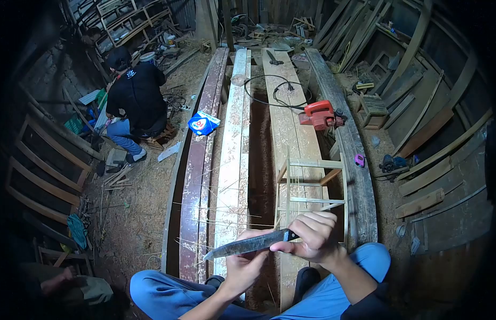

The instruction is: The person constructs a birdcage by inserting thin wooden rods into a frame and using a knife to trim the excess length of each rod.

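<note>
My right hand (314,237) is wrapped round the dark handle of a large knife (248,245). Its long, stained blade points left and lies across in front of my left hand (245,269). The thumb and fingers of my left hand are closed just behind and below the blade. The blade hides part of them, and what they pinch cannot be made out. Several thin strips (218,220) lie scattered over the planks beyond my hands. A light wooden frame with crossbars (317,200) stands just past my right hand.
Long planks (232,160) covered in shavings run away from me. On them rest a red power planer (318,114) with a black cord, a blue-and-white packet (203,124) and a pink tape measure (360,160). A person (136,98) sits at left. Timber (360,37) leans at right.
</note>
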`<act>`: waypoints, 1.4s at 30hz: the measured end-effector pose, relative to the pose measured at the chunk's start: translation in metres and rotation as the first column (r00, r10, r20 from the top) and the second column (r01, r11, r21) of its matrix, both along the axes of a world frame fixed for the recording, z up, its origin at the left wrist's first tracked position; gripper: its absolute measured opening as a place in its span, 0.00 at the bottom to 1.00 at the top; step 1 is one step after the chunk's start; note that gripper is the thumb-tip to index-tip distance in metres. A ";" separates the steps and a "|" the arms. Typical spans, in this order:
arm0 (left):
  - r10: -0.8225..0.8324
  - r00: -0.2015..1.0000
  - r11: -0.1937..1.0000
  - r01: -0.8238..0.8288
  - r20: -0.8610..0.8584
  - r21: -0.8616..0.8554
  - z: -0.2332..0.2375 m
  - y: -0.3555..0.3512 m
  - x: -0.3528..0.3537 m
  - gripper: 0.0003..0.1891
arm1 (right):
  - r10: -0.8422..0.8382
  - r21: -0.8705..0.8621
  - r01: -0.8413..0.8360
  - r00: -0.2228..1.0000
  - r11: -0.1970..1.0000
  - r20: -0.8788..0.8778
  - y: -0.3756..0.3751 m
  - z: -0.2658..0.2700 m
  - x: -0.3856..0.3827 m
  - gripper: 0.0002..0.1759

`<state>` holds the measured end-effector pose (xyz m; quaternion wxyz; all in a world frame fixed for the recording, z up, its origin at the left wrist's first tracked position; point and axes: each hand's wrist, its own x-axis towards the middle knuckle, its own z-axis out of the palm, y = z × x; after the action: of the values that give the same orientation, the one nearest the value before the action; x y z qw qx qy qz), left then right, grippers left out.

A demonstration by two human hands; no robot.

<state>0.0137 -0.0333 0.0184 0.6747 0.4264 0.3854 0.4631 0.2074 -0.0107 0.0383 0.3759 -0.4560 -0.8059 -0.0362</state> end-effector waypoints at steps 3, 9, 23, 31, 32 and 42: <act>-0.011 1.000 1.000 0.010 -0.024 -0.021 0.000 -0.002 0.000 0.15 | 0.034 0.025 -0.034 0.999 0.999 0.025 0.004 0.004 0.003 0.33; -0.008 0.996 1.000 0.010 -0.091 0.028 0.003 0.002 0.001 0.11 | -0.004 0.109 -0.004 0.997 0.994 0.078 0.007 0.008 0.009 0.34; -0.019 1.000 0.999 0.019 -0.004 -0.035 0.013 0.014 0.000 0.09 | -0.349 0.143 0.359 0.933 0.922 -0.090 0.017 0.010 0.055 0.34; -0.069 0.994 0.991 0.078 0.080 -0.107 0.003 0.006 -0.010 0.20 | -0.008 0.053 0.008 1.000 0.999 0.001 0.003 -0.004 -0.008 0.33; -0.079 0.996 0.992 0.083 0.042 -0.100 0.002 0.006 -0.011 0.20 | 0.008 0.027 -0.007 1.000 1.000 -0.010 0.004 -0.006 -0.008 0.33; -0.105 0.981 0.981 0.129 0.162 -0.145 0.009 0.010 -0.007 0.13 | -0.031 0.073 0.026 0.997 0.997 0.069 0.006 0.004 0.006 0.32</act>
<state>0.0064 -0.0238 0.0274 0.7596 0.3576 0.3413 0.4226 0.2138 -0.0049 0.0428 0.3628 -0.4522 -0.8102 -0.0865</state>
